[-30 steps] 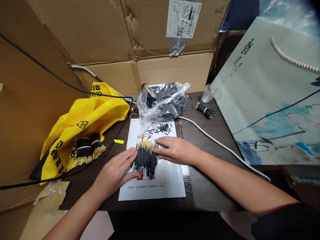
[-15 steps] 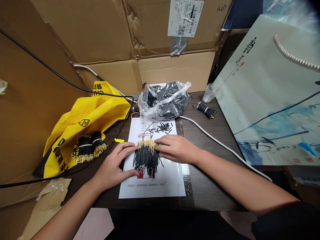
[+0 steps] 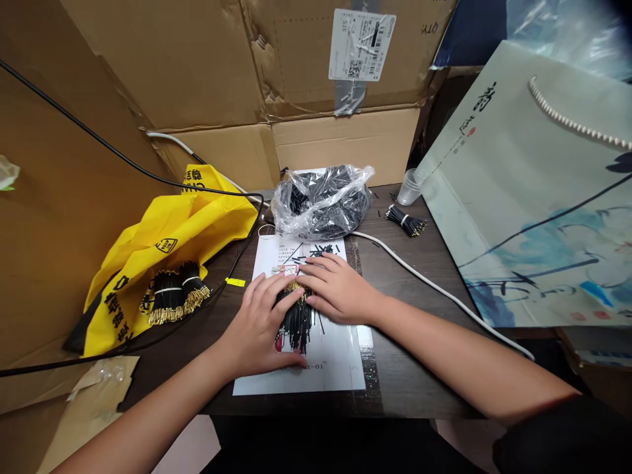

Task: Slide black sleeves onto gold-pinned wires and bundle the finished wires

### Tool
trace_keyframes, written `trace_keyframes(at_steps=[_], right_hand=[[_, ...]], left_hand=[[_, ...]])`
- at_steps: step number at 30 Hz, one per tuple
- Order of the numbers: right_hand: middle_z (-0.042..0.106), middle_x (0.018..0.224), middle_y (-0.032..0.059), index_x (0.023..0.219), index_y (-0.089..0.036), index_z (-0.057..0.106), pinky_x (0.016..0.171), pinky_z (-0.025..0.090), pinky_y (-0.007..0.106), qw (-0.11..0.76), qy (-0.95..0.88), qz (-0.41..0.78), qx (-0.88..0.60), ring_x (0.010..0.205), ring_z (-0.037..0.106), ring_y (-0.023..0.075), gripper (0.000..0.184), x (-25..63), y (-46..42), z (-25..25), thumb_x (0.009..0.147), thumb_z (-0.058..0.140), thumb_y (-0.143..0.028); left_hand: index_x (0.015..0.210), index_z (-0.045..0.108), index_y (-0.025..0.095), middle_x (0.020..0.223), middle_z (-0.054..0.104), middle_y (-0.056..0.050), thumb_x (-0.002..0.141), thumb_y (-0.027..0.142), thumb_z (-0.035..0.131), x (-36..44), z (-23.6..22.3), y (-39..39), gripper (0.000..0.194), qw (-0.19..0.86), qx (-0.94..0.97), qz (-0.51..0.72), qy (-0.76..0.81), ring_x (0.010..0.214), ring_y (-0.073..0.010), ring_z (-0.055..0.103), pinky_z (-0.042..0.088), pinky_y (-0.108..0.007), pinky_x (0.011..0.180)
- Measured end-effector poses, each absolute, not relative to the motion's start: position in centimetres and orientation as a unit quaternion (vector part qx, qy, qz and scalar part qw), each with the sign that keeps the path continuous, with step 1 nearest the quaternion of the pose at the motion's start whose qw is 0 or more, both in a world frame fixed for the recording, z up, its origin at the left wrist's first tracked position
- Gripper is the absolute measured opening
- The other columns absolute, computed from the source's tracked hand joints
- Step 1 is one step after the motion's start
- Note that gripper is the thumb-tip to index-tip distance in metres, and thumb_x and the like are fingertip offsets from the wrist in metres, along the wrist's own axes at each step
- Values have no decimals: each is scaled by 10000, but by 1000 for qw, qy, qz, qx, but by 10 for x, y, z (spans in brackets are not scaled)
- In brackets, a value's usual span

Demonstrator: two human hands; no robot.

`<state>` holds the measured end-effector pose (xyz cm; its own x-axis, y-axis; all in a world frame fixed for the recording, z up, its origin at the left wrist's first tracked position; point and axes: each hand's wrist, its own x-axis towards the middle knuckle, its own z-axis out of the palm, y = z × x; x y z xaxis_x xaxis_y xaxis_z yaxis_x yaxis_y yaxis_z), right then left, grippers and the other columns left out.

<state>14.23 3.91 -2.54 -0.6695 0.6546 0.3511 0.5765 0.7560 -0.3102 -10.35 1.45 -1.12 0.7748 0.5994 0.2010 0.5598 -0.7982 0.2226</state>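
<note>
A loose bunch of short black wires (image 3: 297, 322) with gold-coloured terminals at the far end lies on a printed white sheet (image 3: 336, 368). My left hand (image 3: 254, 329) arches over its left side, fingers spread and thumb stretched out near the bunch's lower end. On the other side, my right hand (image 3: 345, 293) lies with extended fingers across the gold ends and right edge. Both hands touch or nearly touch the wires and cover part of them. Beyond my right fingers are several small black tube-like pieces (image 3: 316, 249), partly hidden.
A clear plastic bag (image 3: 323, 204) of black pieces stands behind the sheet. Tied wire bundles (image 3: 170, 293) lie on a yellow bag (image 3: 143, 230) at left. Another bundle (image 3: 405, 220) and a plastic cup (image 3: 409, 187) are at right, by a large paper bag (image 3: 533, 197). Cardboard stands behind.
My left hand has moved right, over the wires, and hides more of them. My right hand has shifted slightly left and up, over the gold ends. The view tilted slightly.
</note>
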Motion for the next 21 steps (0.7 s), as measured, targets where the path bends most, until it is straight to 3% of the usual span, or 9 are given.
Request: trace_keyframes(at_steps=[6,21], right_hand=[[545,1428,105,1311,-161,544,1207,146,572,203,-913,107,-336,1395,371,301,490,141,40,-26,983,419,-503],[555,1430,61,1437,-206,426,1214,115,576,218,-904,182,-319,1404,360,294,544,144,41,-25,969,474,-479]], left_hand=[[1474,251,222,1497,333,-198,706,759,646,-103,-15,21,1017,74,942,145,295,1436,-390,275,174,-653,1187],[1468,281,225,1497,337,-181,687,756,668,-99,-19,32,1021,79,943,161,281,1423,-383,293,151,-656,1198]])
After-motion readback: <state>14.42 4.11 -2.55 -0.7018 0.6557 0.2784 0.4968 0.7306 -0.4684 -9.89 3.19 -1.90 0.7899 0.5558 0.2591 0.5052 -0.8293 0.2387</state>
